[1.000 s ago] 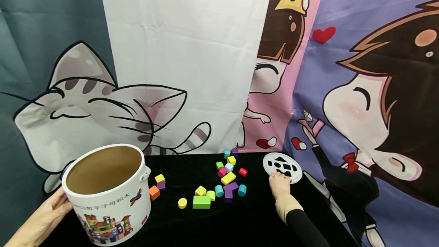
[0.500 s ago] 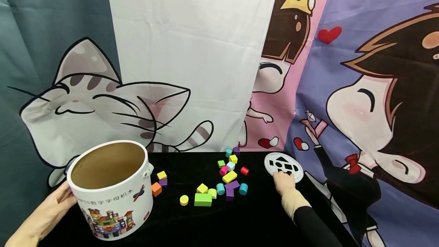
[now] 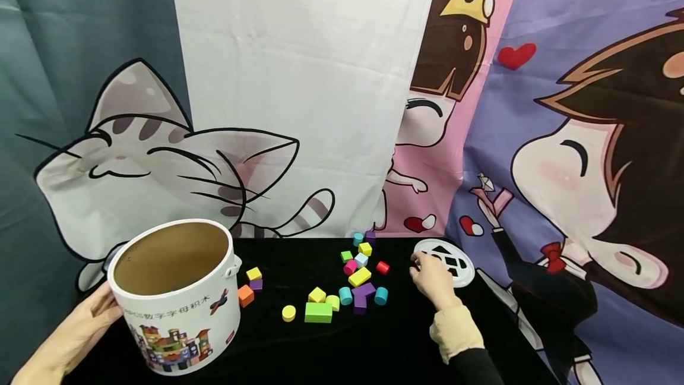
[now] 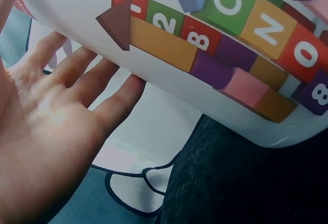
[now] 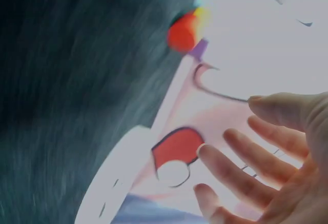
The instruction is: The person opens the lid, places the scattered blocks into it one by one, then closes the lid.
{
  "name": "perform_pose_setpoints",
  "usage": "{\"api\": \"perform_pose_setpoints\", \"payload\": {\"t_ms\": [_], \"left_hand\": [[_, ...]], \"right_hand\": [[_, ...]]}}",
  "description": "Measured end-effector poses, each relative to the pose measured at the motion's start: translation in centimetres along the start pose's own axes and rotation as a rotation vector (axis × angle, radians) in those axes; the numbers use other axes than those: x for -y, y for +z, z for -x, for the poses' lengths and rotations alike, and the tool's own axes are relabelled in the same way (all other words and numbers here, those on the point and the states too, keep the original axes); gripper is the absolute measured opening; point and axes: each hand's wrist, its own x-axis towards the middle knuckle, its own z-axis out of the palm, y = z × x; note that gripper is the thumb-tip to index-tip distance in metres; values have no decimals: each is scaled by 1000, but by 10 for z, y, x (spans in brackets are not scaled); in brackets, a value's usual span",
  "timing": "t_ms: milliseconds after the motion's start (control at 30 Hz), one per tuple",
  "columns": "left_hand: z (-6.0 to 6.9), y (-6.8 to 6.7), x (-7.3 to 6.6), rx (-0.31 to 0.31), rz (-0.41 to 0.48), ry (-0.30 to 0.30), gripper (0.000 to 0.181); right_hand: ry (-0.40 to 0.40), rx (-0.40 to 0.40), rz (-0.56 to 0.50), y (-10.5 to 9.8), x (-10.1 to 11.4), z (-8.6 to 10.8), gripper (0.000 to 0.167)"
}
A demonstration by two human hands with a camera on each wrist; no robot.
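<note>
A white bucket [image 3: 179,314] printed with colourful blocks stands upright at the left, its mouth facing up. My left hand [image 3: 80,328] holds its left side, thumb toward the front and fingers around the back; in the left wrist view the fingertips touch the printed wall [image 4: 169,75]. My right hand [image 3: 434,281] holds nothing, fingers loosely bent, just in front of the round white lid [image 3: 464,278] with shaped cut-outs, overlapping its left part. In the right wrist view, the lid's pale edge [image 5: 110,178] lies beyond the spread fingers.
Several small coloured blocks lie on the black cloth: a green block [image 3: 318,312], a red cylinder [image 3: 382,267], an orange block [image 3: 246,295] by the bucket. A cartoon-printed curtain [image 3: 299,76] hangs behind the table's far edge.
My right hand has drawn back from the lid and shifted left, its fingers loosening. The left hand stays on the bucket. The head view has shifted slightly.
</note>
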Motion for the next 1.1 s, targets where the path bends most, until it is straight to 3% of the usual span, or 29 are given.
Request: {"api": "perform_pose_setpoints", "payload": {"t_ms": [567,867,1100], "left_hand": [[-1,2,3,10,-19,34,68],[-3,0,4,25,-21,55,68],[-3,3,7,15,-40,57,67]], "right_hand": [[68,134,-201,28,64,23,27],[154,180,-239,44,58,19,29],[132,206,-278,53,46,24,29]]}}
